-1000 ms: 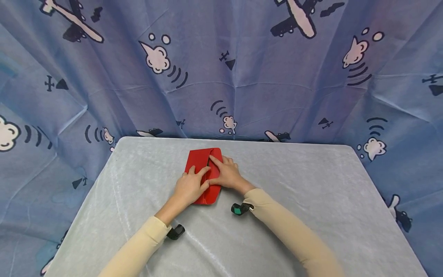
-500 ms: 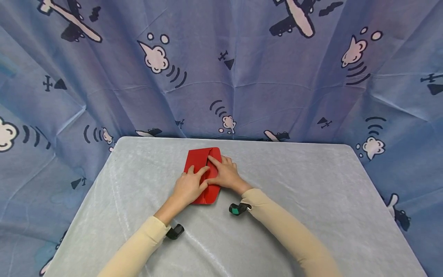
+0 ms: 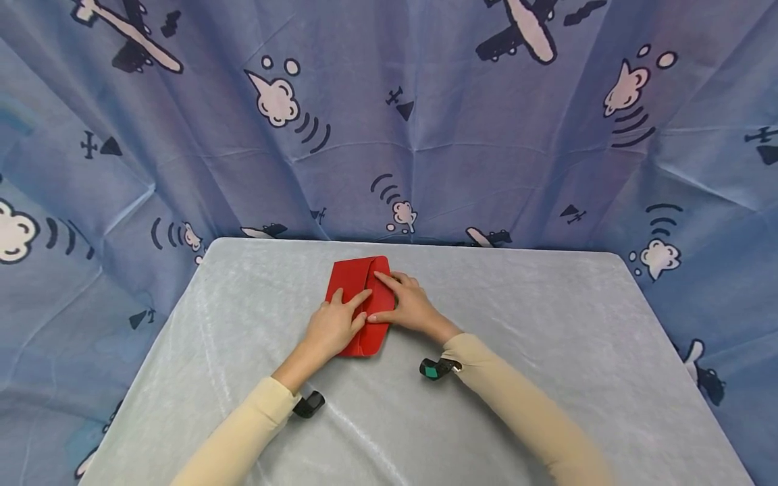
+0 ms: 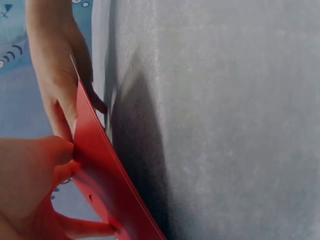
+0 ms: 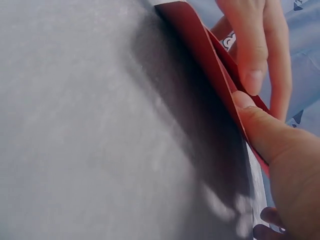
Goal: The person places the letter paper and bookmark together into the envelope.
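Note:
In the head view, a red paper envelope [image 3: 350,273] with a side flap lies tilted between both hands near the middle of the table. My left hand [image 3: 328,327] grips its left side, with the thumb and two fingers spread over the front. My right hand [image 3: 413,307] holds the flap side, thumb and index finger on the red paper while other fingers go behind the right edge. In the right wrist view, the right thumb [image 5: 255,117] sits at the envelope's parted edge. The left wrist view shows the envelope [image 4: 100,150] edge-on, casting a shadow.
A pale grey cloth covers the table [image 3: 547,324]. Behind it hangs a blue curtain [image 3: 462,169] printed with planes and clouds. Black straps [image 3: 310,405] hang by both wrists.
My right hand has shifted slightly right, its index finger and thumb moving from the fold line onto the flap. My left hand keeps its place on the envelope.

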### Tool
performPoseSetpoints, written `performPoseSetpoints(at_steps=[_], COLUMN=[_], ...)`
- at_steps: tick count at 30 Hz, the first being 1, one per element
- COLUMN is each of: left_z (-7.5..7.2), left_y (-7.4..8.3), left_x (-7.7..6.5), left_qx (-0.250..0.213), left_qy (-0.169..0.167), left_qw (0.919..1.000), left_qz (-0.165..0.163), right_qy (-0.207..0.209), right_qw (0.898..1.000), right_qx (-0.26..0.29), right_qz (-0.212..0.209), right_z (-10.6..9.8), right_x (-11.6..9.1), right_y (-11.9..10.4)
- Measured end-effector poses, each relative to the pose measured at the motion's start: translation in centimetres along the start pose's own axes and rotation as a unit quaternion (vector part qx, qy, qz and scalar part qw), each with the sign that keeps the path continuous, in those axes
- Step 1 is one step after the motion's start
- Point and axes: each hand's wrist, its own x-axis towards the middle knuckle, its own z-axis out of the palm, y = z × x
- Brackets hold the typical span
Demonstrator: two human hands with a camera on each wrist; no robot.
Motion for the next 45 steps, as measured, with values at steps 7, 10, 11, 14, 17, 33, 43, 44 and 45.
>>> performPoseSetpoints(at_steps=[7,10,11,14,17,33,43,44,45], left_z=[0.2,0.4,0.4,0.5,0.6,0.2,-0.5,-0.5,-0.5], left_y=[0.0,0.0,0.0,0.0,-0.1,-1.4,-3.6,-3.7,-3.8], left_x=[0.1,0.1,0.1,0.0,-0.1,-1.4,-2.0,-2.0,-2.0], left_qx=[0.017,0.023,0.025,0.027,0.013,-0.050,-0.028,-0.021,-0.014], left_qy=[0.000,-0.001,-0.001,0.002,0.017,0.059,0.044,0.044,0.043], left_qw=[0.9999,0.9997,0.9997,0.9996,0.9998,0.9969,0.9851,0.9826,0.9800], left_qz=[-0.004,-0.004,-0.004,-0.001,-0.002,0.011,0.164,0.179,0.194], right_qy=[0.008,0.013,0.015,0.020,0.021,0.024,0.045,0.049,0.054], right_qw=[1.000,0.999,0.999,0.999,0.999,0.999,0.987,0.983,0.979], right_qx=[0.017,0.021,0.021,0.019,0.015,-0.014,-0.090,-0.109,-0.124], right_qz=[-0.014,-0.024,-0.026,-0.032,-0.032,-0.044,-0.124,-0.137,-0.150], right_z=[-0.9,-1.4,-1.5,-2.1,-2.6,-3.9,-4.0,-4.1,-4.3], right_x=[-1.2,-1.9,-2.1,-2.9,-3.6,-5.9,-6.4,-6.6,-6.9], right_y=[1.4,1.9,2.1,2.6,3.1,4.0,2.8,2.7,2.6])
